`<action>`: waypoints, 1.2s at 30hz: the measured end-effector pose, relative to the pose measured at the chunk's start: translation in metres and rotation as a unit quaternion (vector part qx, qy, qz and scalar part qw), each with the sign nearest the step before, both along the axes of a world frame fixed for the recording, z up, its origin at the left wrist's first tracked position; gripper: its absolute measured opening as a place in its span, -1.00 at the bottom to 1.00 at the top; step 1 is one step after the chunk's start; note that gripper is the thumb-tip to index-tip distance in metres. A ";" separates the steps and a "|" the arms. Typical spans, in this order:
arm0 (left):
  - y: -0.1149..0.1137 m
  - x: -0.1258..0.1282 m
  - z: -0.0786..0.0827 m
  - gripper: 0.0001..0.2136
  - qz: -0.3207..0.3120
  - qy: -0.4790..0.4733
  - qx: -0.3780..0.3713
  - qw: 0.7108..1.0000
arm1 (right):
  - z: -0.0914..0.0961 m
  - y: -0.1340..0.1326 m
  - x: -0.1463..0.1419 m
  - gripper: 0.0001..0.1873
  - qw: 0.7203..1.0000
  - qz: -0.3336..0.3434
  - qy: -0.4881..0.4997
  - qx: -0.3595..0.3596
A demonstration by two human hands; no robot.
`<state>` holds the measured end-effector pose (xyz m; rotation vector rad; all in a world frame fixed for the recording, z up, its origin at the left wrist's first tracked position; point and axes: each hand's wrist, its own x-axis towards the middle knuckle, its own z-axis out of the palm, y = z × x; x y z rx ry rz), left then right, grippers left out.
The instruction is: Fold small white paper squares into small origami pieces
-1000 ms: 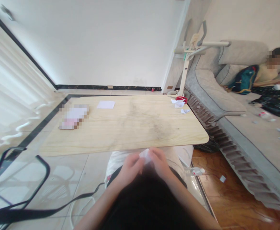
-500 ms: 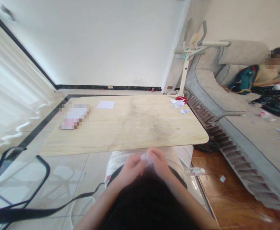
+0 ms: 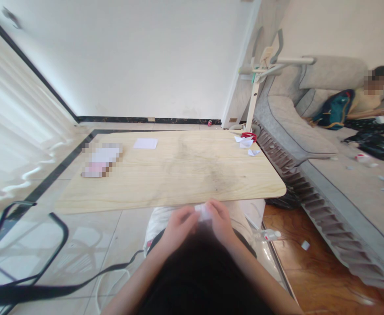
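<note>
Pale tabletop [image 3: 149, 175], left hand [image 3: 181, 224], right hand [image 3: 220, 221], white paper [image 3: 203, 212] held between them

Blk top [image 3: 208, 271], bare f'arms [image 3: 252, 264]

At 6 o'clock, the left hand [image 3: 179, 225] and right hand [image 3: 220, 221] are partly hiding a blurring paper [image 3: 203, 212]; at 9 o'clock, pixels are masking an object [image 3: 101, 160]; near 3 o'clock, the edge is cropping a person [image 3: 366, 99].

Open middle of tabletop [image 3: 185, 175], folded papers [image 3: 246, 143] crowding far-right corner, pixelated object [image 3: 101, 161] left
</note>
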<state>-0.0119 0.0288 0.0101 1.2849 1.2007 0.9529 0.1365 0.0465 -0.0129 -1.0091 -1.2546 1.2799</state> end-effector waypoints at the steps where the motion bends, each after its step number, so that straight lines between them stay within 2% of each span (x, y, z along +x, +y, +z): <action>1: 0.001 0.000 0.001 -0.70 0.023 0.002 0.004 1.000 | 0.000 0.000 -0.001 -0.72 1.000 -0.001 0.020 -0.009; 4: 0.003 -0.001 0.004 -0.67 0.093 -0.006 0.008 0.996 | 0.000 -0.002 -0.003 -0.86 0.999 -0.008 0.045 -0.002; 6: 0.003 -0.001 0.005 -0.67 0.114 -0.019 0.007 0.993 | 0.000 -0.004 -0.003 -0.79 0.999 -0.013 0.002 0.048; 11: 0.003 0.001 0.004 -0.69 0.098 -0.044 -0.010 0.994 | -0.002 -0.004 -0.001 -0.65 0.977 -0.032 -0.136 0.162; 18: 0.003 0.000 -0.003 -0.72 0.096 -0.076 -0.025 0.992 | 0.001 -0.003 0.001 -0.65 0.957 -0.024 -0.166 0.236; 29: 0.001 -0.001 -0.012 -0.72 0.064 -0.127 -0.027 0.989 | 0.002 -0.004 0.001 -0.80 0.966 -0.032 -0.153 0.206; 33: -0.001 0.000 -0.006 -0.72 0.048 -0.108 -0.020 0.993 | 0.001 -0.005 0.001 -0.85 0.982 -0.022 -0.119 0.148; 36: -0.002 0.002 0.000 -0.69 0.047 -0.085 -0.021 0.995 | 0.003 -0.006 -0.001 -0.88 0.995 -0.008 -0.058 0.082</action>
